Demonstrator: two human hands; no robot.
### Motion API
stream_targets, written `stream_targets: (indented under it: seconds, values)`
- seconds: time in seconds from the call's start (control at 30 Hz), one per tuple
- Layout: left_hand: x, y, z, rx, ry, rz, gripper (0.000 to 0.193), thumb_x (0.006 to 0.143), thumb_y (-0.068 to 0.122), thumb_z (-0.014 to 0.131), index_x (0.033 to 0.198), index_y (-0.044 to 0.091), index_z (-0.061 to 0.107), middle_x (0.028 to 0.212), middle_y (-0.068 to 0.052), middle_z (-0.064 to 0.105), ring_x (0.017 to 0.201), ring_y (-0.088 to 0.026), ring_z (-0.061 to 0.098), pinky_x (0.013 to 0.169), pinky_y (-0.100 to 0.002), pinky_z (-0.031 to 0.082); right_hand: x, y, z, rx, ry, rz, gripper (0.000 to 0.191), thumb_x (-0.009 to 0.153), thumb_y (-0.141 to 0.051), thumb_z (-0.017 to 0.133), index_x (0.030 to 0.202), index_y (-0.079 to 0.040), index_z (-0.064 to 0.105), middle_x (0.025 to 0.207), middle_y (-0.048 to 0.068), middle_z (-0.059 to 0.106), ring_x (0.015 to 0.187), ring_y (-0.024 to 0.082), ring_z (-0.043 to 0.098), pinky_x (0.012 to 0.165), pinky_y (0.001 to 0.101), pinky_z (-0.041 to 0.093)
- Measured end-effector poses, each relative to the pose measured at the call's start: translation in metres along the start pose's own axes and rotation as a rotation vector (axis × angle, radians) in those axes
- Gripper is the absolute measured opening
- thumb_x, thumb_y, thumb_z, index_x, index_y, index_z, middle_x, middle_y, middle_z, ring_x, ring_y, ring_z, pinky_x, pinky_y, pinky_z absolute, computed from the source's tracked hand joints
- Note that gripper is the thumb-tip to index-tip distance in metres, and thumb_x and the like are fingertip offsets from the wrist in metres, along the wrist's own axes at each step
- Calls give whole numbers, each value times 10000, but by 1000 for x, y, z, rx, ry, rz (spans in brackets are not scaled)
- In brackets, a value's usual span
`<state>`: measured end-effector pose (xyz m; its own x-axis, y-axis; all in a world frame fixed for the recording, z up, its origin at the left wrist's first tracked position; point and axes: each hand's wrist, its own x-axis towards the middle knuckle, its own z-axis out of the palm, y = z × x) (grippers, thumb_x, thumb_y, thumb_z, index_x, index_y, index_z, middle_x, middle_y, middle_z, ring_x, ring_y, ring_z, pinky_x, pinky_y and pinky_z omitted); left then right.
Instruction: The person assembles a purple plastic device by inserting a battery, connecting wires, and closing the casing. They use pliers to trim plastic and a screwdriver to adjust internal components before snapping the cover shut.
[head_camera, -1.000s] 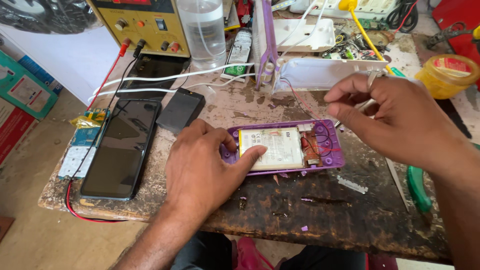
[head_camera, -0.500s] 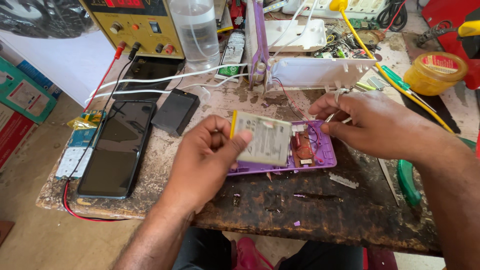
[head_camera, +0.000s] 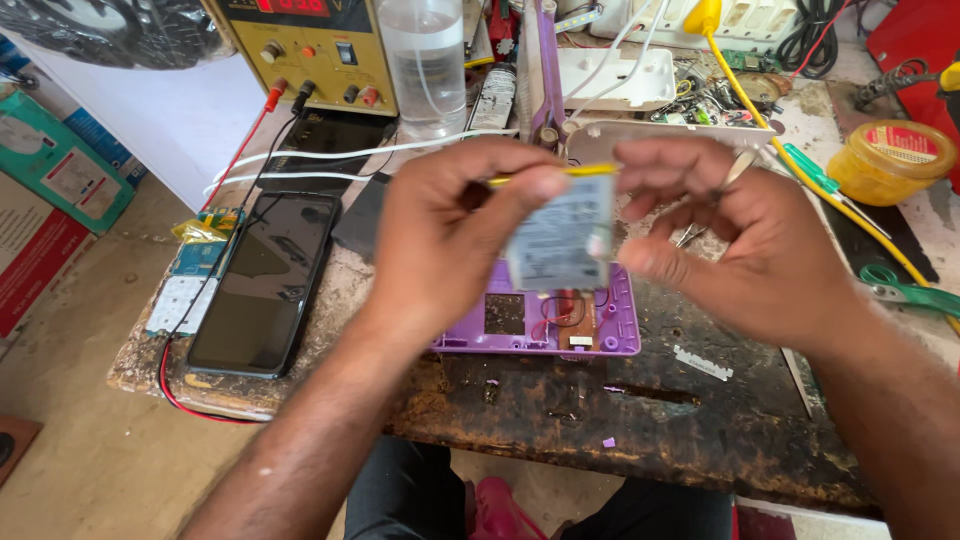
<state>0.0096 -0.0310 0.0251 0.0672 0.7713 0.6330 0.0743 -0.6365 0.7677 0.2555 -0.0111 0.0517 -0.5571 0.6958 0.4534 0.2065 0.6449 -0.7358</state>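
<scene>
My left hand and my right hand together hold a flat silver battery pack with a yellow top edge, raised above the bench. My right hand also keeps thin metal tweezers between its fingers. Below the battery lies an open purple device shell with a small circuit board and red wires showing inside. Part of the shell is hidden behind my hands.
A black smartphone lies at the left beside a small circuit board. A yellow power supply and clear bottle stand at the back. A yellow jar, green-handled tool and white power strip sit right.
The battery has been lifted out of the purple shell and raised up between both hands. My right hand has moved in to grip it.
</scene>
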Motion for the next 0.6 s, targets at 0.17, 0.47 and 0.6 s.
stream_targets:
  seconds: [0.17,0.47,0.6]
  values:
    - [10,0,22,-101,-29,-20,241,1045,236,706,1222,74,684,987,-80,776,864,-97,747,725,-254,618,-7,2,9,23,-3,45,301,952,-116,740,1243,-46,703,1062,82,807,941,123,750,820,298,620]
    - [-24,1,25,140,-274,-114,481,998,177,699,1408,60,478,1180,-125,741,1143,-229,726,978,-390,580,-9,20,-10,233,385,-23,187,957,18,777,1050,-25,621,1053,45,700,1005,94,718,925,293,641]
    - [-24,-9,25,147,-359,-213,400,903,156,743,1267,86,595,1005,-62,786,977,-156,767,865,-338,595,-9,34,-13,372,339,-18,204,968,54,767,1035,-32,595,1061,73,704,1047,126,731,956,321,640]
